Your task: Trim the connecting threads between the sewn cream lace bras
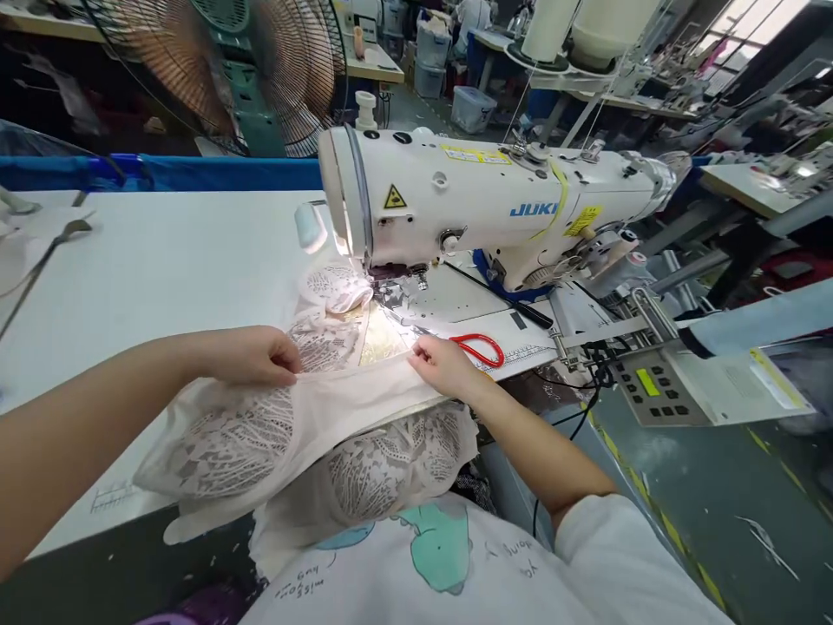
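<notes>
1. Far left: we see the white desk (195, 243), its surface extending rightward beneath the machine. A fan (252, 113) with a green centre stands behind the desk's blue rear edge.
2. Left hand (260, 354): we hold it above the desk, thumb and fingers closed on the upper edge of the pale garment (316, 401).
3. Garment: we find it at the front of the desk, in front of the machine. A plain strip of it spans the space between our two hands. One lace panel (240, 443) lies below the left hand; another (383, 464) hangs lower, over the desk's front edge and against our printed shirt (390, 573). Further lace (325, 338) lies beyond the strip, reaching the lit needle area. We cannot tell whether all the lace forms one piece.
4. Machine (442, 191): we see its white head extending rightward above the desk, marked JUKI, with a yellow warning triangle near its left end.
5. Right hand (446, 366): we keep its thumb and fingers pinched on the strip's right portion, just beside the scissors (478, 337).
6. Scissors: we note red handles, resting on the desk to the right of the needle area. A black-handled tool (534, 314) lies beyond them.
7. Far right: we see a control box (709, 386) with buttons and a lit green display, beside the desk.
</notes>
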A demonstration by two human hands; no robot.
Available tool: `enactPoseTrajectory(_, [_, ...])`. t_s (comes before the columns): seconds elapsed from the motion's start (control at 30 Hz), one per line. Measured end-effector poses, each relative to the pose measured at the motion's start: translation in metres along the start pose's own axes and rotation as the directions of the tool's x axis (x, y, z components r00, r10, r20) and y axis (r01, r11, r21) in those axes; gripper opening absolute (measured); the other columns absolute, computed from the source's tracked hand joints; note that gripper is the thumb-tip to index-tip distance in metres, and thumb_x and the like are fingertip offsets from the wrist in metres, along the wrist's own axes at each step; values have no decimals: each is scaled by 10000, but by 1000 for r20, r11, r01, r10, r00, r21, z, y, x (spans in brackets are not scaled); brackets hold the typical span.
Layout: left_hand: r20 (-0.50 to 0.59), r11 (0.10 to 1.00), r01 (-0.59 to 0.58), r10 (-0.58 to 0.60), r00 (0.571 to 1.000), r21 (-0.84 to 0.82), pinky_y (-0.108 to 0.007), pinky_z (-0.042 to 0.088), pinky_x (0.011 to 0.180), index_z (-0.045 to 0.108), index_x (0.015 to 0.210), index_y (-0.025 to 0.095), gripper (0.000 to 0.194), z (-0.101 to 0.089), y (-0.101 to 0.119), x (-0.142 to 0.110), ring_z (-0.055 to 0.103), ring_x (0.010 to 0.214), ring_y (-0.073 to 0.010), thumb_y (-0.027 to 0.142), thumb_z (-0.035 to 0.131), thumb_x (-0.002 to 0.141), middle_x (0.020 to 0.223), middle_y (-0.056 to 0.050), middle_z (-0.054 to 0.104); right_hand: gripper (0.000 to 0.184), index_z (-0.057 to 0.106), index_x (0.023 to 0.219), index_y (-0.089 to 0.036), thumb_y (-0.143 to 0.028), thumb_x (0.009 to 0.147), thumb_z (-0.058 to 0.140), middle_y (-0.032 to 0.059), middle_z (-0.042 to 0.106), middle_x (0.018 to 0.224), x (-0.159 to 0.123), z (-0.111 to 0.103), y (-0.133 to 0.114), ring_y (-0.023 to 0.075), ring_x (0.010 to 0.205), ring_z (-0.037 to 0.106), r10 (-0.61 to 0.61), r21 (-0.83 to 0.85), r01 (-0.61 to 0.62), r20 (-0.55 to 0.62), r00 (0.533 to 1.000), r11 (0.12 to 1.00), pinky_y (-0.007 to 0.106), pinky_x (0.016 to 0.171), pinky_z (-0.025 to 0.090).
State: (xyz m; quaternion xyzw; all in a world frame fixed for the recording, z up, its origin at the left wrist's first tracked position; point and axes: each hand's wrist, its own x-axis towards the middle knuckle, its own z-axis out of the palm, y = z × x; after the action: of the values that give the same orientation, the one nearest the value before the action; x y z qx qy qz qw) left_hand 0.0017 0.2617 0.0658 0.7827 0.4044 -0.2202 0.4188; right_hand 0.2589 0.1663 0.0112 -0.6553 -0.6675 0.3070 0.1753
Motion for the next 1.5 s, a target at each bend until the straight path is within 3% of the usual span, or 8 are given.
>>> enactPoseTrajectory(0.3, [-13,995,51,-50,999,88,-255,327,544,600,644,187,234,15,-31,9,438,583,-161,376,472,699,638,-19,550,73,565,850,-179,-238,809,552,8,629,775,-3,-19,4,129,689,556,33,-183,-27,33,999,983,221,578,365])
enactPoseTrajectory(0.43, [-32,992,86,-83,996,95,-255,343,568,622,694,178,250,14,-45,-2,504,623,-176,369,461,712,688,-32,612,111,601,889,-150,-201,813,538,89,626,911,-10,-45,21,201,834,574,48,-309,-55,-30,998,950,285,699,411])
enactPoseTrajectory(0.57, [-56,985,150,-146,988,82,-258,342,566,625,697,173,231,10,-57,-20,517,611,-174,343,471,723,674,-32,626,216,605,1001,-142,-189,797,552,118,605,1055,-17,-53,39,251,1003,558,-28,-497,41,34,999,867,329,850,424])
enactPoseTrajectory(0.83, [-128,972,234,-236,963,-32,-246,345,553,638,722,175,195,12,-67,-48,495,568,-143,334,530,693,698,-29,633,245,553,1007,-151,-187,777,478,139,572,1118,-31,-40,54,242,890,616,-13,-562,27,29,1000,827,320,693,495])
enactPoseTrajectory(1.0, [-169,971,212,-228,959,-108,-232,317,534,613,738,162,210,17,-62,-66,422,551,-119,333,495,704,644,0,559,179,532,890,-165,-179,720,477,120,626,972,-34,-39,62,254,910,608,-81,-552,112,80,994,826,332,736,487])
enactPoseTrajectory(1.2, [-127,958,178,-210,969,-227,-213,295,505,505,660,173,204,23,-50,-80,343,531,-96,368,481,710,593,35,427,151,486,832,-172,-219,690,465,120,601,931,-38,-38,64,225,716,607,-19,-510,-12,-56,998,860,313,562,453])
enactPoseTrajectory(1.37, [-49,948,142,-162,986,-284,-210,309,506,523,684,173,220,17,-35,-92,350,542,-96,383,479,736,608,36,436,89,455,749,-248,-315,733,512,108,587,853,-39,-65,62,232,778,583,-109,-367,58,-121,987,929,337,621,461])
enactPoseTrajectory(1.5, [43,975,82,-75,996,-208,-217,335,514,579,690,180,226,-4,-4,-93,401,555,-109,396,527,724,620,20,489,150,471,733,-211,-303,727,589,120,582,816,-6,-87,57,268,832,572,-71,-486,-71,-267,961,871,368,680,454])
